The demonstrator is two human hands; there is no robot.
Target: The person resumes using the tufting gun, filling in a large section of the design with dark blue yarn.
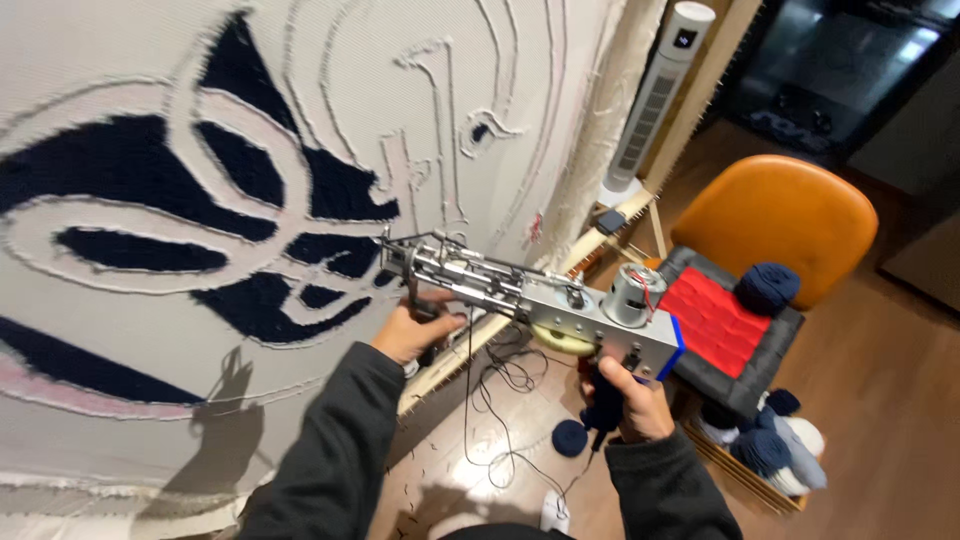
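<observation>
- One grey metal tufting gun [540, 300] — left hand [412, 332] clasped round its front handle, right hand [628, 400] wrapped round the dark rear grip — its needle against the stretched white cloth [130, 60] bearing navy tufted patches.
- One orange chair [780, 220], one white tower fan [655, 95].
- Several yarn balls — navy and pale — in a wooden crate [745, 470] on the wooden floor [880, 420].

The big cloth [300, 150] runs off the top and left edges, so its dark blue shapes are cut off. The right hand [632, 400] wraps round the handle of the tufting gun [530, 295] and hides it. The needle tip is too small to see. The fan [655, 95] loses its top. The yarn box [745, 465] is mostly covered by yarn.
</observation>
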